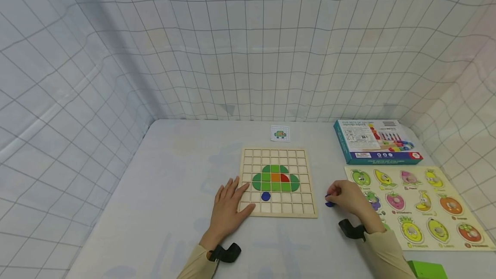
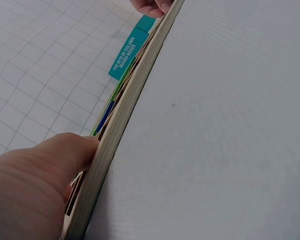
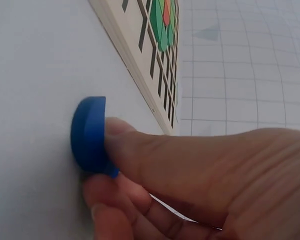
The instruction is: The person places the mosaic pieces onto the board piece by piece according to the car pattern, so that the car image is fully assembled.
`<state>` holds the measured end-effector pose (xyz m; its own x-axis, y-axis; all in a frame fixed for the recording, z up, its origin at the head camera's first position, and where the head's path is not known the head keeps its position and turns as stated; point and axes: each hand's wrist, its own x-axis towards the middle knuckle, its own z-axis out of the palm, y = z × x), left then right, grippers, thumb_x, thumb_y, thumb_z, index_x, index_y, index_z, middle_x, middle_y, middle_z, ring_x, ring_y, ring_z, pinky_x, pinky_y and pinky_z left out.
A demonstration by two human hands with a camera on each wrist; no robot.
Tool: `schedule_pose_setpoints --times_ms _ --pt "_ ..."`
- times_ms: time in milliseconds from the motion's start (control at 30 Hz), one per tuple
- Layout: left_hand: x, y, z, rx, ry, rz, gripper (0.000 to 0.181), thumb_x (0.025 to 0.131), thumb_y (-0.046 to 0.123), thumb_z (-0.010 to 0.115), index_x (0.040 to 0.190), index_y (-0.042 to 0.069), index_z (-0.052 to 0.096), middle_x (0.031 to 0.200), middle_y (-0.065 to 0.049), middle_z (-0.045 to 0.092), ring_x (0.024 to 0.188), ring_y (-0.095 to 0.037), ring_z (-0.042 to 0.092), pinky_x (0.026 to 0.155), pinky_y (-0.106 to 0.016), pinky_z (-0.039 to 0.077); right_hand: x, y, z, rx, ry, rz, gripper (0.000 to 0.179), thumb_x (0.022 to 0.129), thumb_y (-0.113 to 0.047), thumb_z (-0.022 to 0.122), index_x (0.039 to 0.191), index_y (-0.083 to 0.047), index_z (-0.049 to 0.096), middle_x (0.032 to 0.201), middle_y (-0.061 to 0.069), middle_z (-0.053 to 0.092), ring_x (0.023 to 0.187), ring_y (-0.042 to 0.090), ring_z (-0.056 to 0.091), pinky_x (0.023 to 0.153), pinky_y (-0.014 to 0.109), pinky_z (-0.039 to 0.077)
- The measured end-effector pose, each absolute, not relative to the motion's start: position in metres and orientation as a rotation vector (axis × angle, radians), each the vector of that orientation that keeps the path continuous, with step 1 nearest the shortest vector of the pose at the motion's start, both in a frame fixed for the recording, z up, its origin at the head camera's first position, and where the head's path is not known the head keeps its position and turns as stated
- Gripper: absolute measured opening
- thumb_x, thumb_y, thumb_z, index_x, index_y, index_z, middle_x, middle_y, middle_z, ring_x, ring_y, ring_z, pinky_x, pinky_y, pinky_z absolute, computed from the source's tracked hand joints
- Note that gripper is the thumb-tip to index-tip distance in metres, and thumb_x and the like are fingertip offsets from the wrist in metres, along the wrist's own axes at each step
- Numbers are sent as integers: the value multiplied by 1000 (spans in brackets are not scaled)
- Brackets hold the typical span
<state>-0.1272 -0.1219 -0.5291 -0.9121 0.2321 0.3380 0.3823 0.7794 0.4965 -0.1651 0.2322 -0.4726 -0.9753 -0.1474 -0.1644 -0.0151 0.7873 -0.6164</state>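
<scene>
A wooden grid board [image 1: 303,209] lies on the white table, bearing green, orange and red tiles [image 1: 275,178] in a car-like shape. Below their left part sits a blue round piece [image 1: 265,196]. My left hand [image 1: 228,210] rests with spread fingers over the board's left edge; its thumb touches the board edge [image 2: 125,115] in the left wrist view. Right of the board, my right hand [image 1: 346,197] pinches a blue piece with a curved side [image 3: 90,135] between thumb and fingers, close to the table. Part of that piece is hidden by the fingers.
A small picture card [image 1: 280,133] lies behind the board. At the back right is a toy box [image 1: 379,141]. In front of it lies a fruit puzzle board [image 1: 391,218], partly under my right hand and wrist. A green block [image 1: 427,269] is at the bottom right.
</scene>
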Motion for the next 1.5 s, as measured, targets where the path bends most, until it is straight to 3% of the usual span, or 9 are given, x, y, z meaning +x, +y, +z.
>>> schedule_pose_setpoints --times_ms 767,1500 --pt "-128 -122 -531 -455 -2749 -857 61 88 47 61 141 18 49 150 -14 32 139 -30 22 111 -49 11 -176 229 -467 -79 2735 -932 13 79 -9 77 77 -5 65 67 3 54 65 19 49 55 31 40" --pt "-128 -122 -529 -465 -2740 -868 60 89 46 61 140 17 49 150 -14 32 139 -31 22 110 -50 12 -167 232 -480 -60 2807 -1041 15 80 -9 76 85 -4 62 72 3 55 65 18 50 58 31 42"
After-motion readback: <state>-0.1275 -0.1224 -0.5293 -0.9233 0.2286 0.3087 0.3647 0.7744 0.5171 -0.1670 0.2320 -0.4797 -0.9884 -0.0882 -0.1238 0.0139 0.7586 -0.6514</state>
